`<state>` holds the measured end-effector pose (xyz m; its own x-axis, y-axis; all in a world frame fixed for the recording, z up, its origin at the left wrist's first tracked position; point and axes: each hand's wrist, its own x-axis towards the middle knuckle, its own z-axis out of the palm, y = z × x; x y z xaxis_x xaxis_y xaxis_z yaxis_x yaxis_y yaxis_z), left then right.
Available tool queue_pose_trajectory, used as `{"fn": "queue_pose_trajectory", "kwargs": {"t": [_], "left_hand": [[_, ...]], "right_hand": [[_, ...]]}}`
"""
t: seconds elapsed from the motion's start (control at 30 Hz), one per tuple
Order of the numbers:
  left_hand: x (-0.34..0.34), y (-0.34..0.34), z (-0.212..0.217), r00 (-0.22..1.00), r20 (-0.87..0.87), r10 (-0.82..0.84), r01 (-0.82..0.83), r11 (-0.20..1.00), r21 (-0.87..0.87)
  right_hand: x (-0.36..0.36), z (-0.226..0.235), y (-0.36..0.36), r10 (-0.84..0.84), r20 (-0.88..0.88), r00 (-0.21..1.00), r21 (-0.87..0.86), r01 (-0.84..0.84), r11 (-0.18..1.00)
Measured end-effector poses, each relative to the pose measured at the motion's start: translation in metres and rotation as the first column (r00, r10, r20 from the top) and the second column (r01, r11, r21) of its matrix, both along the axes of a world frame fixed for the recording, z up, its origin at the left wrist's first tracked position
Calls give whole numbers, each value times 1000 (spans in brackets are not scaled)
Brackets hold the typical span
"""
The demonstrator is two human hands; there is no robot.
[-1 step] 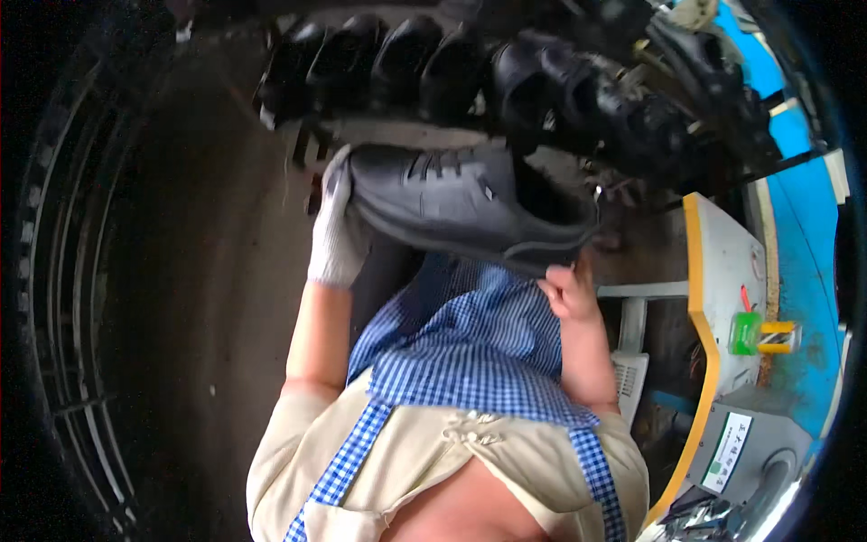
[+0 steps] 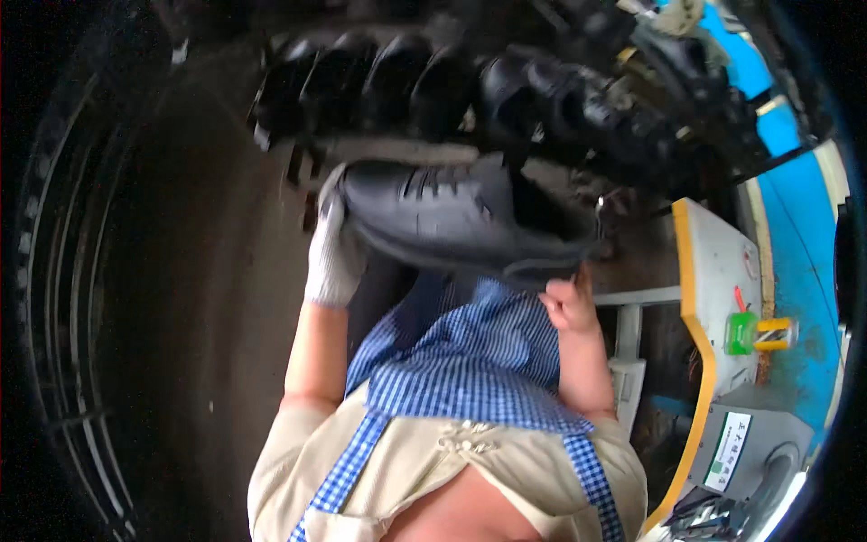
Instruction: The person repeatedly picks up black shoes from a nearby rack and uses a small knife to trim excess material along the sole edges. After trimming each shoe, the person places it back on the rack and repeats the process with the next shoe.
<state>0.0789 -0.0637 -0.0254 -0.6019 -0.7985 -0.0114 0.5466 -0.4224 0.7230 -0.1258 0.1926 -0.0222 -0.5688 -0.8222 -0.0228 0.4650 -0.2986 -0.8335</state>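
A black lace-up shoe [image 2: 433, 217] is held sideways in front of me, its toe to the left and its opening to the right. My left hand [image 2: 336, 257], in a white knit glove, grips the toe end, with its fingertips partly hidden behind the shoe. At the heel end, my bare right hand [image 2: 571, 305] has its fingers curled against the lower edge of the sole. Part of that hand is hidden behind the heel. A small shiny spot shows by the heel's back edge, too blurred to name.
Several dark shoes [image 2: 393, 81] stand in a row on a rack beyond my hands. To my right is a white table [image 2: 718, 262] with a yellow edge, bearing a green-and-yellow container [image 2: 742, 334] and a grey machine housing [image 2: 754, 443]. Blue surface [image 2: 799, 235] lies farther right.
The shoe and both hands sit slightly lower in the picture, and the rack and table have shifted a little too. Both hands keep their hold on the shoe.
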Motion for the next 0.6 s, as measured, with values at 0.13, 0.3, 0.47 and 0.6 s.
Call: {"fn": "queue_pose_trajectory", "kwargs": {"t": [0.13, 0.3, 0.47, 0.6], "left_hand": [[-10, 6, 3, 985, -92, -147, 147, 989, -3], [-14, 16, -23, 980, -113, -164, 172, 983, 65], [-9, 42, -37, 962, -24, -270, 271, 962, 32], [-1, 54, -46, 957, 37, -288, 281, 951, 125]], "right_hand": [[-21, 50, 22, -191, -87, 978, -337, 152, 929], [-32, 160, -2, -813, -202, 546, -738, 461, 493], [-84, 290, -72, -834, -551, 37, -716, 492, 495], [-136, 345, -141, -757, -627, -182, -709, 534, 459]]}}
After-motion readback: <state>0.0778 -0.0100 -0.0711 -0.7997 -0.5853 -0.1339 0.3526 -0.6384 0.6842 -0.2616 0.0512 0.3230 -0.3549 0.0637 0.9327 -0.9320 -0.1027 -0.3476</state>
